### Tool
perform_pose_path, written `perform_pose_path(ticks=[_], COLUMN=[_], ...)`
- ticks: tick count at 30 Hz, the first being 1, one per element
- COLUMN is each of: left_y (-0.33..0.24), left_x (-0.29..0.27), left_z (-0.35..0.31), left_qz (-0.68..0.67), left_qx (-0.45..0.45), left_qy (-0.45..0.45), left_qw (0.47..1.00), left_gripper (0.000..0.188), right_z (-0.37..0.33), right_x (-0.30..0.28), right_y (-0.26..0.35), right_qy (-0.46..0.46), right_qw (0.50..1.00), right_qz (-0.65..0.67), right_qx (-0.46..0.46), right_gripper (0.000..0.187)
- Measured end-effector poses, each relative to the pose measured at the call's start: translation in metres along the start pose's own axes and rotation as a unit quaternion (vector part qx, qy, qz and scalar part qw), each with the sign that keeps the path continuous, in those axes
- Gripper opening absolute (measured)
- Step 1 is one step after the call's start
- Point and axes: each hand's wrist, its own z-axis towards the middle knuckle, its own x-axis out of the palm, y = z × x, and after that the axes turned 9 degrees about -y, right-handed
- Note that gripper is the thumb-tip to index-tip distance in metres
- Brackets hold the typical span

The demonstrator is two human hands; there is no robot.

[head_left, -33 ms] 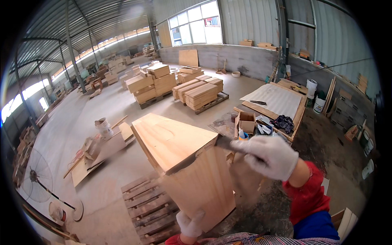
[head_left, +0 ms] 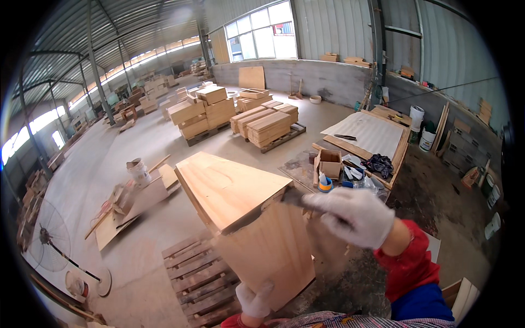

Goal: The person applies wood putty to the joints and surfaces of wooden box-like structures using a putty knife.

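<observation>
A pale wooden box [head_left: 235, 188] with a tapered top panel stands in front of me. My left hand [head_left: 254, 299], in a white glove, presses against the lower part of its near side panel [head_left: 268, 246], fingers apart. My right hand [head_left: 355, 216], also gloved, is closed on a dark flat-bladed tool [head_left: 295, 198]. The tool reaches the box's right top corner, where the edge of the panel looks rough and dark. Motion blurs the tool, so its exact kind is unclear.
A slatted pallet [head_left: 191, 279] lies left of the box. To the right, a workbench [head_left: 402, 147] carries a cardboard box [head_left: 330, 163], an orange-and-blue tape roll [head_left: 325, 185] and a black cloth [head_left: 378, 164]. Stacked boards [head_left: 268, 128] stand beyond; a fan [head_left: 46, 235] is far left.
My right hand has shifted slightly left and down with the tool, along the box's corner. The left hand and the box stay where they were.
</observation>
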Motion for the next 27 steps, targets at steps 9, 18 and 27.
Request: perform_pose_path(ticks=[9, 18, 27], left_y=[-0.010, 0.000, -0.003], left_x=[0.017, -0.003, 0.002], left_z=[0.000, 0.002, 0.000], left_qz=[-0.048, 0.011, -0.021], left_qx=[0.027, 0.031, 0.036], left_qy=[-0.024, 0.050, 0.015], left_qw=[0.998, 0.998, 0.999], left_gripper=[0.024, 0.032, 0.029], right_z=[0.004, 0.003, 0.010], right_x=[0.062, 0.034, -0.006], right_y=[0.001, 0.031, -0.019], right_qy=[-0.155, 0.036, 0.035], right_qw=[0.981, 0.994, 0.998], right_qz=[0.116, 0.012, -0.046], right_qx=[-0.021, -0.104, -0.014], right_gripper=[0.039, 0.050, 0.040])
